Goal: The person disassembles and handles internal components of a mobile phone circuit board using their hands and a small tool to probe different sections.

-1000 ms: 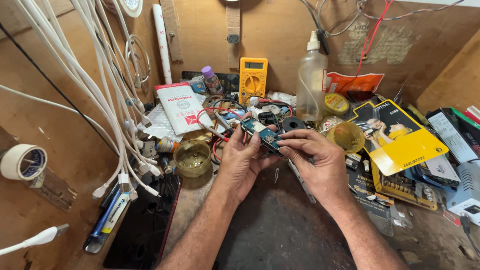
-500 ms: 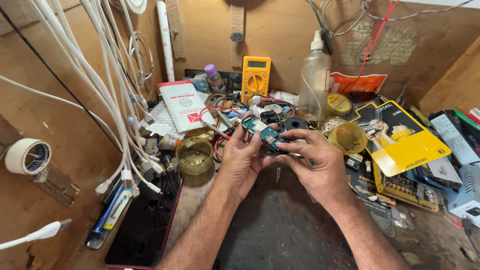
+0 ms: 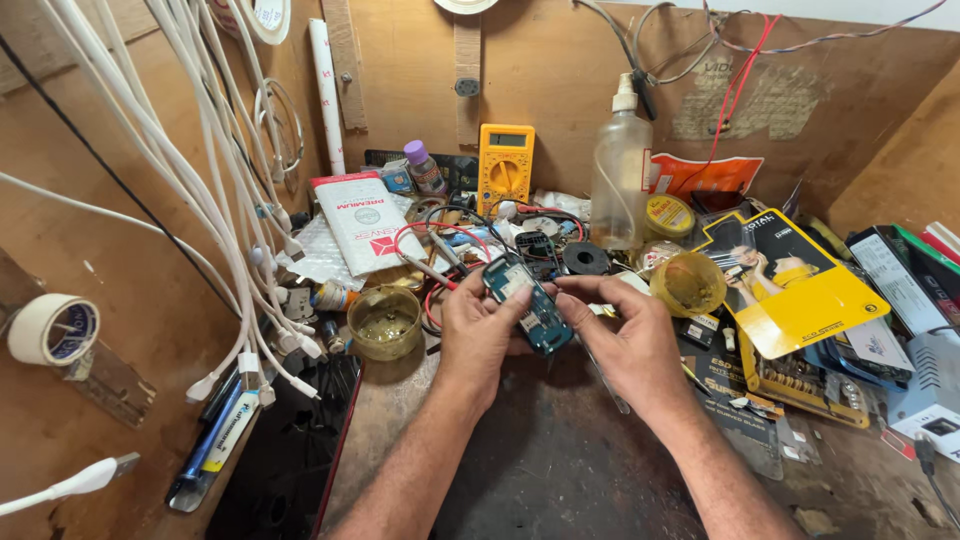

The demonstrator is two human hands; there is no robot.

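Observation:
A small blue-green circuit board (image 3: 527, 304) with white patches is held above a dark wooden bench (image 3: 540, 460). My left hand (image 3: 473, 335) grips its left side from below, thumb on top. My right hand (image 3: 625, 340) pinches its right edge with thumb and forefinger. The board lies tilted, its far end pointing up and left. Behind it sit red and black wires (image 3: 440, 240) and a black round part (image 3: 585, 259).
A yellow multimeter (image 3: 505, 168) leans on the back wall beside a clear plastic bottle (image 3: 618, 178). A round tub of paste (image 3: 384, 322) stands left of my hands, a yellow cup (image 3: 688, 283) to the right. White cables (image 3: 230, 200) hang at left. Yellow packaging (image 3: 790, 285) lies right.
Both hands have drawn slightly closer to me with the board still in them. The board has turned a little, its near end now lower.

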